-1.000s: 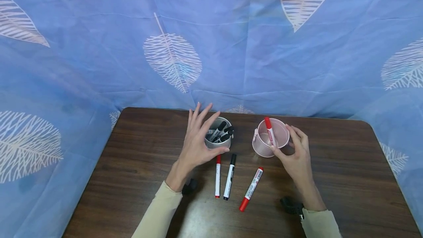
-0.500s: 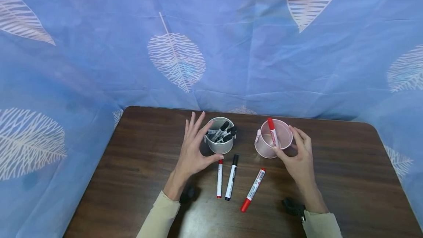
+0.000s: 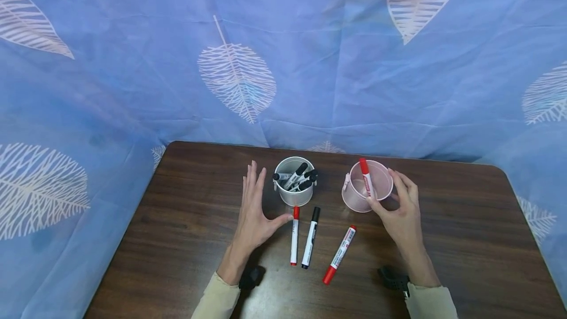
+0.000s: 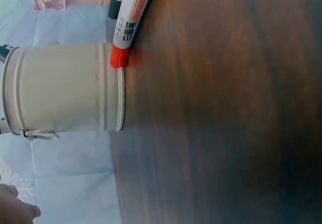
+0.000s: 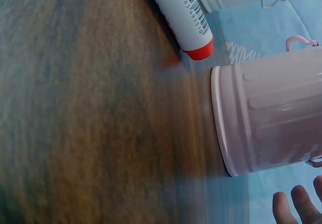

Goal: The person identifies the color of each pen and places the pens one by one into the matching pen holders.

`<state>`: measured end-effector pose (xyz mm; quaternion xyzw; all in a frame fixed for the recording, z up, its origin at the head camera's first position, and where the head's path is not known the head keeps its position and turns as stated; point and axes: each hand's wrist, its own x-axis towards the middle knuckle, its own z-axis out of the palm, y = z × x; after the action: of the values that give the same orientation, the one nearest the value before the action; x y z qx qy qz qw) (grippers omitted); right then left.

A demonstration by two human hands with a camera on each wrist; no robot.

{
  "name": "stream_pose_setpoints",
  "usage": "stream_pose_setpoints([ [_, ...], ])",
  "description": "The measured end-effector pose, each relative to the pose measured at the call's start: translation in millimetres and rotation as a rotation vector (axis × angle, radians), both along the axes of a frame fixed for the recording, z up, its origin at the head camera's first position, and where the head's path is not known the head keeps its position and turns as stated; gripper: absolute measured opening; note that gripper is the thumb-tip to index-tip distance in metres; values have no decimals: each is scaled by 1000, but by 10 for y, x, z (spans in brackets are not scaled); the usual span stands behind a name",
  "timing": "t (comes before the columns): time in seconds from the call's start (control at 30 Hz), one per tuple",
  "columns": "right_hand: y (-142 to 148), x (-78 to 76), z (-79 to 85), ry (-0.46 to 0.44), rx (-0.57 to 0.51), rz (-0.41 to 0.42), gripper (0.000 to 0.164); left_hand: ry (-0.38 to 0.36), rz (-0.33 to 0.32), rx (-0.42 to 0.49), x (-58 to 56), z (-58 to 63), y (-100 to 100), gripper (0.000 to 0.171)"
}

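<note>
My left hand (image 3: 252, 220) is left of a small white bucket (image 3: 296, 200), its fingers straight and thumb spread, apart from the bucket. Several black-capped markers (image 3: 296, 176) stand in that bucket. Beside a pink bucket (image 3: 356, 200), my right hand (image 3: 400, 206) curves with thumb in front and fingers at the right. In the right wrist view its fingertips (image 5: 302, 204) show a gap from the pink bucket (image 5: 276, 108). A red marker (image 3: 366, 176) leans inside the pink bucket, cap up. The left thumb tip is near a red-capped marker (image 3: 294, 240) on the table.
A black marker (image 3: 311, 240) and a thicker red marker (image 3: 340, 254) also lie on the brown wooden table (image 3: 177, 220), in front of the buckets. A blue leaf-print cloth (image 3: 301, 87) hangs behind the table's back edge.
My left hand has drawn away from the white bucket, to the left and nearer to me, uncovering it. The right hand keeps its place by the pink bucket. The head view has shifted slightly.
</note>
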<state>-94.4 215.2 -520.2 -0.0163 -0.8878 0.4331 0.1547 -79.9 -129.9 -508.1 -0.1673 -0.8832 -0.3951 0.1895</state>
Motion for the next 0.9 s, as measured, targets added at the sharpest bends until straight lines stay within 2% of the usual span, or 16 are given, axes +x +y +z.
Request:
stream_pose_setpoints([
  [0.23,3,14,-40,29,10,7,89,-36,18,7,112,-68,-11,127],
  [0.33,9,2,-42,46,11,7,89,-54,29,14,132,-97,-15,123],
  [0.53,7,-1,10,6,-2,16,89,-108,44,26,199,-181,-6,124],
  [0.7,2,5,50,1,-21,42,87,-136,55,-45,250,-249,7,125],
  [0.9,15,14,51,-4,-23,42,88,-168,87,-116,289,-267,51,120],
])
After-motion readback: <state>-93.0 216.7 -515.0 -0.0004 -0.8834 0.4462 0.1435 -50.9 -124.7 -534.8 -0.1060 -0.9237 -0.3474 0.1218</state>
